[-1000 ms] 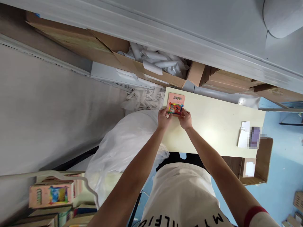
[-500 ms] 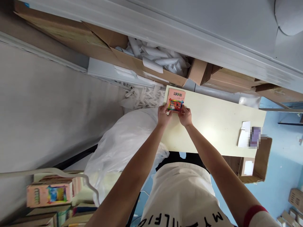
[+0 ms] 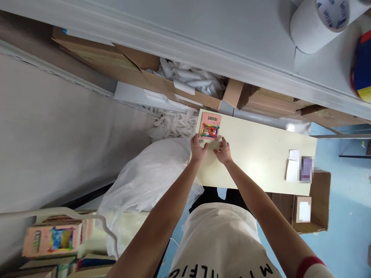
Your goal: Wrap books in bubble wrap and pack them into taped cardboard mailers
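A pink book (image 3: 210, 120) with a rainbow-framed picture on its cover lies flat at the far left corner of the pale table (image 3: 255, 154). My left hand (image 3: 198, 150) is at the book's lower left corner, fingers stretched forward and thumb spread away; whether a fingertip touches the cover edge I cannot tell. Just below the lower right corner is my right hand (image 3: 223, 151), its fingers slightly bent and apart from the thumb, holding nothing.
Left of the table bulges a translucent plastic bag (image 3: 150, 166). Cardboard boxes (image 3: 185, 90) with white paper rolls stand under a grey shelf (image 3: 174, 27). White items (image 3: 292, 166), an open carton (image 3: 320, 200) and stacked pink books (image 3: 52, 239) are around.
Both hands have let go of the book and drawn back slightly toward me. It now lies on the table. The view has shifted, showing a white tape roll on the shelf.
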`<state>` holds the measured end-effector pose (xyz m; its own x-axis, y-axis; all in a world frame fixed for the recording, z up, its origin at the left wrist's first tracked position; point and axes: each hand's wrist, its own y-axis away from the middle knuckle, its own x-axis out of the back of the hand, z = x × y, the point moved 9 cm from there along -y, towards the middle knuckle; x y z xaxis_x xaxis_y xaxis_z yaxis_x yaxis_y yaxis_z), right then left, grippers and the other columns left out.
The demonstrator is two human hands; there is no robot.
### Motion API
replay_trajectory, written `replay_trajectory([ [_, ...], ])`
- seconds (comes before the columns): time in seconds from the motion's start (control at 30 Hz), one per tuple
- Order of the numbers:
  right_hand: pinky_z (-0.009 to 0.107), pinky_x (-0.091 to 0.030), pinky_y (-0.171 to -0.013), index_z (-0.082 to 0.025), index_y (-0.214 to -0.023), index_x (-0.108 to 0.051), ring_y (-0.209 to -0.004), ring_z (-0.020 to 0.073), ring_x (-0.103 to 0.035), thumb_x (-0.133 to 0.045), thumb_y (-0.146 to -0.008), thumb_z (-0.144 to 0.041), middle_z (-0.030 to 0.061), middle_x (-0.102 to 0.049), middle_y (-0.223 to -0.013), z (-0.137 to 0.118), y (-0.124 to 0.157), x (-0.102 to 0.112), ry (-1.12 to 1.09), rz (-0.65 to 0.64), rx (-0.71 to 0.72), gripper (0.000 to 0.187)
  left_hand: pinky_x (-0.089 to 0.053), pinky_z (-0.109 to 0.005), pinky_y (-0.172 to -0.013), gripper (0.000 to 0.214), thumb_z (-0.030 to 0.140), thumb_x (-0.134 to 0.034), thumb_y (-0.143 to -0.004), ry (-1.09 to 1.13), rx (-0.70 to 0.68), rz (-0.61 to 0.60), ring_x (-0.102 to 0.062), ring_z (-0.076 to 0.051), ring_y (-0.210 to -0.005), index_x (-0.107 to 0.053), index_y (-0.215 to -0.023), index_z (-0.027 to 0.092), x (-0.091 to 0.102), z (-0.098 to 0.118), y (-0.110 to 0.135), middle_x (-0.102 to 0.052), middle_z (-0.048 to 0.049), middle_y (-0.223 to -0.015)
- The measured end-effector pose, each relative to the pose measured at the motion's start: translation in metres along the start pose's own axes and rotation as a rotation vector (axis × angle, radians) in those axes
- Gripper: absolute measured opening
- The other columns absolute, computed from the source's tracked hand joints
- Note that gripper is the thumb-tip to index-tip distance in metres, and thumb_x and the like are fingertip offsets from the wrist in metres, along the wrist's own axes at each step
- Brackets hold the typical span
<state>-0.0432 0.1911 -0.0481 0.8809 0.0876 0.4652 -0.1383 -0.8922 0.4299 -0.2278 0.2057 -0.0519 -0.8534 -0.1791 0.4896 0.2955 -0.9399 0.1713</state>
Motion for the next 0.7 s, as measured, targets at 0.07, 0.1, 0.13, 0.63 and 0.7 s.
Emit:
replay_trajectory([
  [0.07, 0.041, -0.056, -0.083, -0.025, -0.143, -0.040, -0.096, 0.0222, -0.061, -0.071, -0.064, -0.017, 0.0112, -0.053, -0.117, 0.006, 0.015, 0.007, -0.006, -0.014, -0.044, 0.085, -0.039, -0.045, -0.108, 0.066, 0.026, -0.072, -0.070, 0.008, 0.004, 0.012, -0.049, -0.031, -0.124, -0.050, -0.132, 0.015, 0.002, 0.005, 0.011, -0.051, -0.0166, -0.126],
  [0.1, 0.040, -0.056, -0.083, -0.027, -0.141, -0.042, -0.095, 0.0214, -0.061, -0.072, -0.064, -0.017, 0.0104, -0.053, -0.117, 0.008, 0.023, 0.012, -0.012, -0.024, -0.062, 0.083, -0.039, -0.046, -0.108, 0.064, 0.027, -0.071, -0.070, 0.012, 0.011, 0.013, -0.050, -0.031, -0.123, -0.051, -0.130, 0.016, 0.003, 0.008, 0.018, -0.052, -0.0163, -0.125],
  [0.13, 0.039, -0.057, -0.081, -0.027, -0.139, -0.044, -0.093, 0.0201, -0.062, -0.071, -0.065, -0.018, 0.0096, -0.054, -0.117, 0.011, 0.033, 0.017, -0.023, -0.041, -0.076, 0.080, -0.039, -0.047, -0.108, 0.062, 0.027, -0.071, -0.071, 0.015, 0.020, 0.013, -0.051, -0.031, -0.122, -0.052, -0.128, 0.016, 0.004, 0.011, 0.026, -0.053, -0.0160, -0.125],
  [0.63, 0.028, -0.049, -0.060, -0.022, -0.099, -0.068, -0.060, 0.0107, -0.057, -0.073, -0.060, -0.030, 0.0000, -0.066, -0.085, 0.066, 0.136, 0.104, -0.215, -0.313, -0.008, 0.040, -0.055, -0.038, -0.081, 0.049, 0.047, -0.067, -0.065, 0.252, 0.323, -0.175, -0.070, -0.026, -0.093, -0.066, -0.103, 0.017, 0.014, 0.040, 0.196, -0.071, -0.0141, -0.110],
  [0.7, 0.028, -0.049, -0.061, -0.021, -0.098, -0.069, -0.061, 0.0114, -0.057, -0.073, -0.061, -0.032, 0.0010, -0.067, -0.085, 0.067, 0.141, 0.106, -0.212, -0.370, 0.012, 0.039, -0.054, -0.039, -0.085, 0.048, 0.046, -0.067, -0.065, 0.243, 0.348, -0.149, -0.070, -0.026, -0.094, -0.066, -0.102, 0.016, 0.014, 0.043, 0.221, -0.072, -0.0138, -0.108],
])
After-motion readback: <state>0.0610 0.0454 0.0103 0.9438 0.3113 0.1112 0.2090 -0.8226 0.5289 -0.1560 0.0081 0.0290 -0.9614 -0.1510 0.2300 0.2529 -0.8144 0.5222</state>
